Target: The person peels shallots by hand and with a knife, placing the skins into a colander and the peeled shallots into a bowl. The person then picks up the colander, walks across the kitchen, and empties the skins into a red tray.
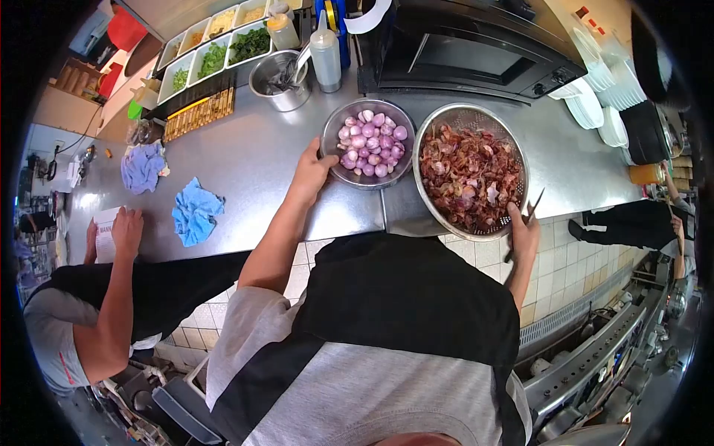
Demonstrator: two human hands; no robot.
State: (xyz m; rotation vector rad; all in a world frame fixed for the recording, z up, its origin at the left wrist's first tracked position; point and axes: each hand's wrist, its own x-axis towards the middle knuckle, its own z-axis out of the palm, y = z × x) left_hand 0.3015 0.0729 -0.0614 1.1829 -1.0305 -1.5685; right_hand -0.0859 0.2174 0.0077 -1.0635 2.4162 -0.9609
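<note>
My left hand [315,165] grips the left side of a steel bowl [338,120], with the thumb at its rim. Several peeled purple shallots [372,145] fill the bowl. To its right, a metal colander [470,114] holds a heap of reddish-brown shallot skins [467,175]. My right hand [525,229] is closed at the colander's lower right rim. A small knife [536,205] is also in that hand, blade pointing up and away from me. Part of the colander's near edge extends past the counter edge.
Blue cloths [197,212] lie left on the steel counter [260,160]. Behind stand a steel pot [280,100], squeeze bottles [325,56], trays of chopped greens [249,44] and a black microwave [476,56]. Another person [104,327] holds a paper at left; a further person [647,223] stands right.
</note>
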